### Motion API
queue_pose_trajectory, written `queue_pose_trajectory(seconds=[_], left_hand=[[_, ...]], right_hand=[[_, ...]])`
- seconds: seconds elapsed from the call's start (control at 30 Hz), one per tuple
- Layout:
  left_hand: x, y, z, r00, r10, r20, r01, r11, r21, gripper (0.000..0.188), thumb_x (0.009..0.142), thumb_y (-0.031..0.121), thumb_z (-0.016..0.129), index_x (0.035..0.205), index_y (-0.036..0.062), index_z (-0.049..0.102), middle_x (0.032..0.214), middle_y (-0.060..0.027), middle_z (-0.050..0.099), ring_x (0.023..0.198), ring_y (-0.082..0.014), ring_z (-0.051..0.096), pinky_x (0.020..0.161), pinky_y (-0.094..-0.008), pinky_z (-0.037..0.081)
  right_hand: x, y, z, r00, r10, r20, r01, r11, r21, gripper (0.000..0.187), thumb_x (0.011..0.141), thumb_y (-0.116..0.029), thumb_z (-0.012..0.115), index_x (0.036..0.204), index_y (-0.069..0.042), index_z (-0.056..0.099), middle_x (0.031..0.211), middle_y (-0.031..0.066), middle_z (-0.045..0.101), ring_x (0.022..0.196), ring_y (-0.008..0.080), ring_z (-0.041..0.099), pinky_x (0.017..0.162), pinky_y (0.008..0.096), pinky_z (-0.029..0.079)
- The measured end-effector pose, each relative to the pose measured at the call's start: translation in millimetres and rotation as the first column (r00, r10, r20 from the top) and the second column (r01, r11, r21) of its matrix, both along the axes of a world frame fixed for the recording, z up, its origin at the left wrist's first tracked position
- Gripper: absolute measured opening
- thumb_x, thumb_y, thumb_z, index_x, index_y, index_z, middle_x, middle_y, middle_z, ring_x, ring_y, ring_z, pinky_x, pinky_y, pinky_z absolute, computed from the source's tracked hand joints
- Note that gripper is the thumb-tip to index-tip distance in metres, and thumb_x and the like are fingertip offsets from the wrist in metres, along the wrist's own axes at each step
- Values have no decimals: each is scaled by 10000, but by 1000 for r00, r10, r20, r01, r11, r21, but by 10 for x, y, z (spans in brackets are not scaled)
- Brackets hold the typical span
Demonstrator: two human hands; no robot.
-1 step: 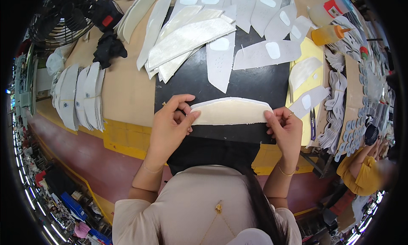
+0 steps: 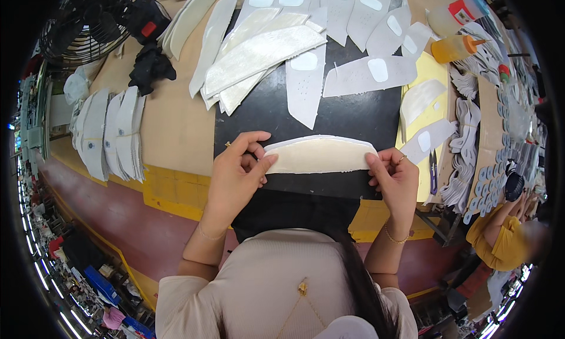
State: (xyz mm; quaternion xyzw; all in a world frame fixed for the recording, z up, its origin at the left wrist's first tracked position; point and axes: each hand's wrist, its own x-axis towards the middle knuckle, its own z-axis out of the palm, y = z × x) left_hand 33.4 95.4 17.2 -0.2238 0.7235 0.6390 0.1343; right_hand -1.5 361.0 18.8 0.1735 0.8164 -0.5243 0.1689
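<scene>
My left hand (image 2: 234, 173) pinches the left end of a curved cream padded fabric piece (image 2: 319, 155) between thumb and fingers. At its right end, my right hand (image 2: 397, 177) grips the same piece with the thumb on top. A thin white layer shows along the piece's upper edge, behind the cream face. It is stretched level over the near part of a black mat (image 2: 359, 118). Beyond it lies a loose pile of shiny white curved pads (image 2: 265, 54). Grey fabric pieces with white oval patches (image 2: 371, 74) spread to the right of that pile.
A fan (image 2: 88, 24) and a black cloth (image 2: 151, 68) sit at far left, above bundled white pieces (image 2: 123, 133). On the right are a yellow glue bottle (image 2: 453, 48), a purple-handled cutter (image 2: 434, 171) and grey strap bundles (image 2: 462, 157). A person in a yellow top (image 2: 506, 245) works beyond.
</scene>
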Motion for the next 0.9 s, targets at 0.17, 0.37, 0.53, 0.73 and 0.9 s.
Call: queue_pose_trajectory(seconds=[0.17,0.37,0.53,0.73,0.9], left_hand=[[-5,-10,-11,1000,-20,21,20,1000,-22,379,862,27,737,1213,26,593,891,-13,533,590,-42,550,497,-174,457],[-65,-8,-42,1000,-25,10,25,999,-42,390,859,29,739,1222,34,595,891,-12,532,590,-37,545,493,-167,448],[-71,-9,-32,1000,-28,9,29,999,-46,378,865,30,732,1220,32,600,890,-11,529,593,-34,543,494,-164,438],[-73,-12,-44,998,-61,-2,61,995,-84,359,872,36,728,1208,29,603,883,-10,527,597,-34,540,496,-162,433],[-87,-9,-49,996,-87,1,86,989,-120,350,875,36,723,1204,27,603,873,-8,527,595,-33,535,495,-163,433]], right_hand=[[-8,-9,-19,1000,-4,1,4,1000,19,237,881,-187,757,832,32,677,615,5,601,520,41,543,475,191,414],[-72,-37,1,1000,2,4,-2,999,50,243,884,-188,753,824,33,673,610,8,598,516,47,540,482,196,433],[-69,-50,-15,1000,-1,-2,1,998,65,245,884,-187,752,815,34,669,614,15,605,511,50,538,483,198,436],[-67,-55,-31,1000,16,-25,-13,995,94,238,881,-179,752,815,34,667,621,15,612,511,51,541,481,199,434],[-56,-72,-36,999,13,-33,-9,994,107,240,880,-180,751,821,38,669,631,19,623,515,51,548,479,201,435]])
